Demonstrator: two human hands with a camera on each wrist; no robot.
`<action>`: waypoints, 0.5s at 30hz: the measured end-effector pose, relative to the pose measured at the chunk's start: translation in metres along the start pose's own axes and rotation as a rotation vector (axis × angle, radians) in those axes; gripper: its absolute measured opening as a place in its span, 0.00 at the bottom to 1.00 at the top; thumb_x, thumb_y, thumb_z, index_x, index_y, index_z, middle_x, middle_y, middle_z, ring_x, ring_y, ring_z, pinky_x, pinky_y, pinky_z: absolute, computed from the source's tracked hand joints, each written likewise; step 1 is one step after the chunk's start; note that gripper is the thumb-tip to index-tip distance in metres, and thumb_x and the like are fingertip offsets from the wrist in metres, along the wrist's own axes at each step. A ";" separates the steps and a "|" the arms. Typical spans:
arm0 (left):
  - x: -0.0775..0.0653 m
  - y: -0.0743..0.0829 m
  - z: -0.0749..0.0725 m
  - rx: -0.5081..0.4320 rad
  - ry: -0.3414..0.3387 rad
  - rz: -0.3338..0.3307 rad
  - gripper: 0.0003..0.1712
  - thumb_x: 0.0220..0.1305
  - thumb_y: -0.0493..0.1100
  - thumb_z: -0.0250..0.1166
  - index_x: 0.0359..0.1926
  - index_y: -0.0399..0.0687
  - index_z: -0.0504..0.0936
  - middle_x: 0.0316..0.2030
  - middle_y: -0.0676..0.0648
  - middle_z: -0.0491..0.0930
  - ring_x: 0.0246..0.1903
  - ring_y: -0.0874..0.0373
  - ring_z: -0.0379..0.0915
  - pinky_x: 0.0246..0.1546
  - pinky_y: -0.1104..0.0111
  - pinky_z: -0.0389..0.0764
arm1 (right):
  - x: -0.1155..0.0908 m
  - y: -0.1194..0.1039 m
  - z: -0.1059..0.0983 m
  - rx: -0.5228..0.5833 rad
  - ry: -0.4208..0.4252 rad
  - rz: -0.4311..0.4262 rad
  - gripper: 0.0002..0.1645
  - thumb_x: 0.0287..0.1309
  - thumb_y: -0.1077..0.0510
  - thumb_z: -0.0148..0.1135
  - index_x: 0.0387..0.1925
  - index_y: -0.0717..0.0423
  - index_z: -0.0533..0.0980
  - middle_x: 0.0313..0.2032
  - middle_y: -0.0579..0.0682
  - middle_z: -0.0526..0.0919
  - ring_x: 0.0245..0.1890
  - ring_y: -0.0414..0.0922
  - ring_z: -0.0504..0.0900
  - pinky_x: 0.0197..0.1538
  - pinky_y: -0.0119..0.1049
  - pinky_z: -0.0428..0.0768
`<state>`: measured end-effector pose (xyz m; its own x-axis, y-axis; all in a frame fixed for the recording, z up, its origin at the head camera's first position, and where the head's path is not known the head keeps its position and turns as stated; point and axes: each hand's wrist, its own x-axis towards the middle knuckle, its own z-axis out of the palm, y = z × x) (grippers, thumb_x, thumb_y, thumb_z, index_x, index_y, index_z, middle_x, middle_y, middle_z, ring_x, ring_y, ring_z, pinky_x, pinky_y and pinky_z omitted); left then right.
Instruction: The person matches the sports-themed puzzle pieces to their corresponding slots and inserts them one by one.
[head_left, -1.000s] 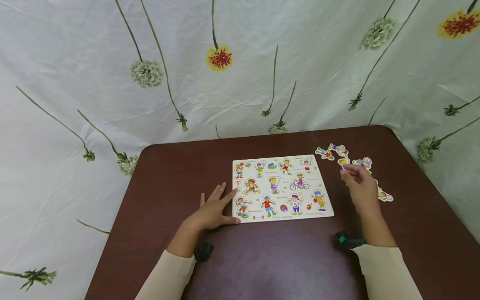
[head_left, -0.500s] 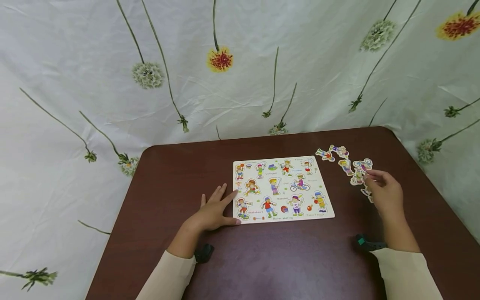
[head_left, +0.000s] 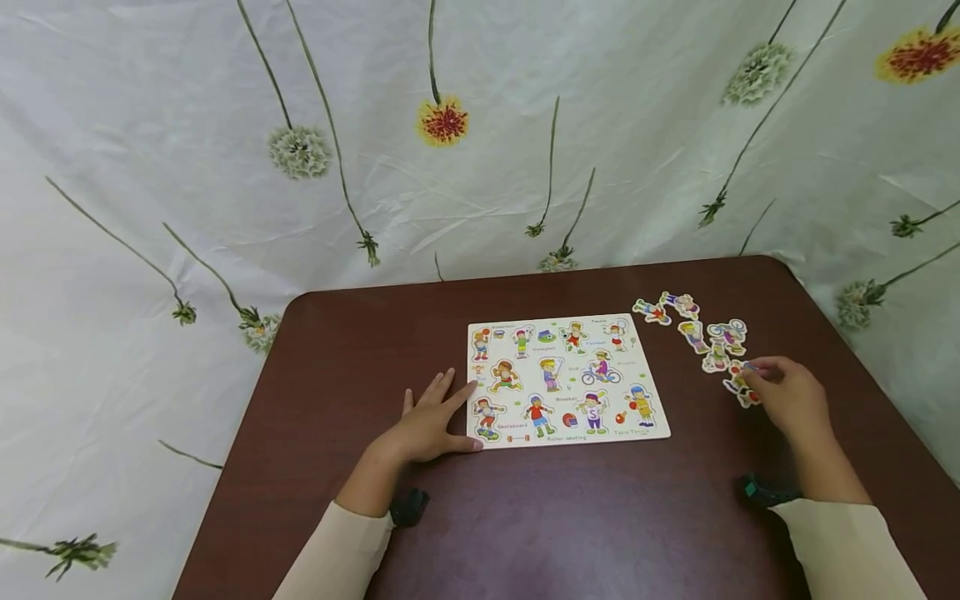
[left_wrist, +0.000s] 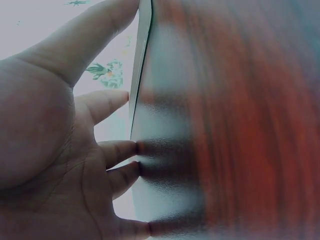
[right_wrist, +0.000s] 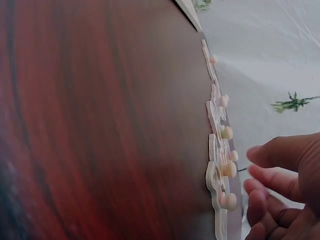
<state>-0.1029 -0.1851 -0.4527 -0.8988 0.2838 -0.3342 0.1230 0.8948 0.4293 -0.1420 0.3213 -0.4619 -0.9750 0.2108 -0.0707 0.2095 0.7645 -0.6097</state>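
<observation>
A pale puzzle board [head_left: 654, 429] with printed sports figures lies flat on the table. My left hand [head_left: 423, 425] rests along its left edge, fingers spread, with the thumb and index fingertip at the edge. To the board's right, several flat puzzle pieces [head_left: 692, 336] in the shape of children are scattered. My right hand [head_left: 797, 400] hovers at the nearest pieces [head_left: 742, 383], overlapping them in the head view. Small round knobs [right_wrist: 227, 132] stand up from the pieces in the right wrist view. There the thumb and index finger come close together, with nothing between them.
The dark reddish-brown table [head_left: 570, 517] has rounded far corners. A white cloth [head_left: 487, 167] printed with flowers hangs behind it. Two pieces [head_left: 666, 307] lie near the board's far right corner, and one with a bicycle [head_left: 729, 333] lies farther right.
My right hand has moved right and nearer along the pieces, leaving the purple-clothed figure it was at and uncovering several others. The left hand and the board stay put.
</observation>
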 end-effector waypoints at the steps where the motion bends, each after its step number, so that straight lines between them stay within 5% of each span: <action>1: 0.000 0.000 0.000 0.001 -0.001 -0.002 0.55 0.52 0.66 0.69 0.75 0.67 0.51 0.78 0.45 0.38 0.78 0.49 0.30 0.70 0.36 0.30 | 0.001 0.000 -0.001 -0.011 -0.013 -0.009 0.29 0.68 0.46 0.54 0.54 0.67 0.73 0.48 0.70 0.78 0.41 0.60 0.77 0.32 0.37 0.70; 15: -0.002 -0.001 0.000 -0.006 0.001 0.003 0.54 0.52 0.66 0.69 0.75 0.67 0.52 0.78 0.44 0.39 0.78 0.49 0.30 0.70 0.36 0.28 | 0.007 0.001 -0.001 -0.094 -0.100 0.033 0.28 0.68 0.45 0.54 0.50 0.68 0.74 0.45 0.70 0.81 0.33 0.54 0.80 0.27 0.34 0.70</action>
<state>-0.1017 -0.1867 -0.4526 -0.8988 0.2860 -0.3322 0.1232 0.8920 0.4348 -0.1490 0.3244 -0.4618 -0.9690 0.1782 -0.1709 0.2428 0.8130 -0.5292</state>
